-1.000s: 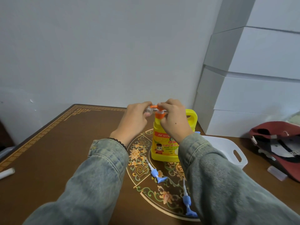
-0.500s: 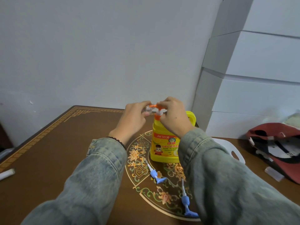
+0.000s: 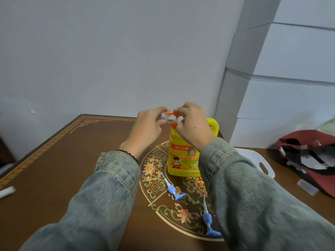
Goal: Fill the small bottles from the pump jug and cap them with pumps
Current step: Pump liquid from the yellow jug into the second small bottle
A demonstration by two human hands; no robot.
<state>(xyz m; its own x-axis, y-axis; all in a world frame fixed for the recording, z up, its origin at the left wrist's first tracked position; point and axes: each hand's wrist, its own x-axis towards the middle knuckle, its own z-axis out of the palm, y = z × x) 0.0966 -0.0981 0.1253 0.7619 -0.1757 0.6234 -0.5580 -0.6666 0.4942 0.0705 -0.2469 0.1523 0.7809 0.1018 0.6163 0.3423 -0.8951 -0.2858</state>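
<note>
The dark brown wooden table [image 3: 54,169] with its gold key-pattern border and floral medallion spreads under my denim sleeves. At its far right stands a stack of white boxes [image 3: 282,98], and in front of them lies a dark red cap [image 3: 308,160]. A white plastic tray with a handle slot [image 3: 261,163] sits just right of my right sleeve. In the middle stands the yellow plastic pump jug [image 3: 181,160] with its printed label, upright on the medallion. My right hand [image 3: 192,125] sits atop it, fingers curled round the orange pump head [image 3: 176,117]. My left hand [image 3: 146,125] pinches a small clear bottle [image 3: 163,117] right at the pump's orange spout, fingertips closed on it; the bottle is mostly hidden by my fingers. Near me, two blue pump caps with white dip tubes lie on the table: one [image 3: 174,191] just below the jug, the other [image 3: 208,220] beside my right sleeve.
</note>
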